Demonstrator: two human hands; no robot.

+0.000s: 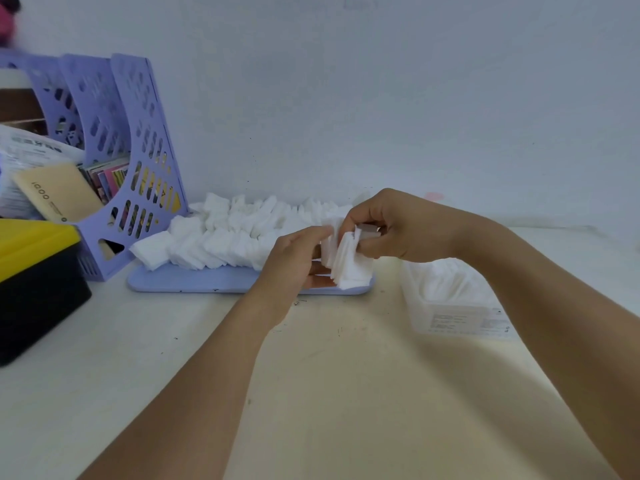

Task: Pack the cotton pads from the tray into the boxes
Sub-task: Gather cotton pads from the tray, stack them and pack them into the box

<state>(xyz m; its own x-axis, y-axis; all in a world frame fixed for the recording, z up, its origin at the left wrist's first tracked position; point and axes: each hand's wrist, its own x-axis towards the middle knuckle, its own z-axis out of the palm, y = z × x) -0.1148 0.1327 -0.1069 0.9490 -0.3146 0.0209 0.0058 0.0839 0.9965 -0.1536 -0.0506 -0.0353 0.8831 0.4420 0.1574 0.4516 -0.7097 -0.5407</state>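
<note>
A lilac tray [194, 281] lies against the wall, heaped with several rows of white square cotton pads [225, 237]. Over the tray's right end both hands hold a small stack of cotton pads [346, 261]. My right hand [398, 226] grips the stack from above with curled fingers. My left hand [294, 258] holds it from the left and below, thumb on the pads. A clear plastic box [450, 306] with pads inside stands on the table to the right, partly hidden by my right forearm.
A lilac perforated file holder [138, 150] with books and papers stands at the left by the wall. A black box with a yellow lid [34, 271] sits at the left edge. The cream table [329, 393] stretches toward me.
</note>
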